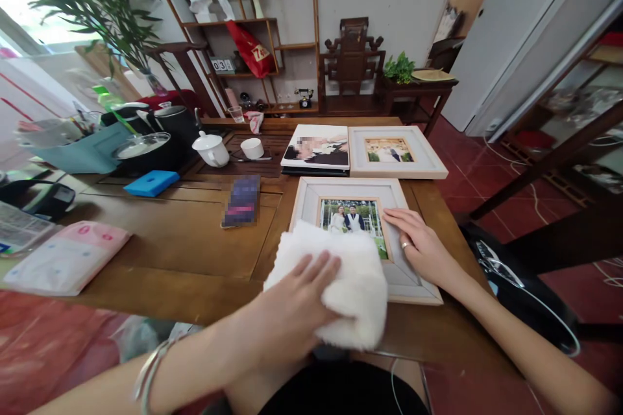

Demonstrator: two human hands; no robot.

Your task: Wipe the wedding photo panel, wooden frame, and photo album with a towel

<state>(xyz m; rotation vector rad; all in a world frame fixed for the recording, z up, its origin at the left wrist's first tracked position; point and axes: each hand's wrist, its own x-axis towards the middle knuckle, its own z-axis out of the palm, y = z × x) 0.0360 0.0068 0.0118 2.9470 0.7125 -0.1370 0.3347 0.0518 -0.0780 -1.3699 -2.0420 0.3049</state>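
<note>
With fingers round a white towel (360, 282), your left hand (296, 301) seems partway across the framed wedding photo (359, 215), right hand (419, 243) resting extended fingers at three o'clock, the one-o'clock picture frame (389, 152) untouched.

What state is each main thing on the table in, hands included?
Near picture frame: face up, partly covered
White cloth: rumpled, partly over that frame
Left hand: on the cloth
Right hand: resting on the near picture frame
Far picture frame: face up, uncovered
White teacup: upright, lid on
Small white bowl: upright
Drinking glass: upright
Pink package: lying flat
</note>
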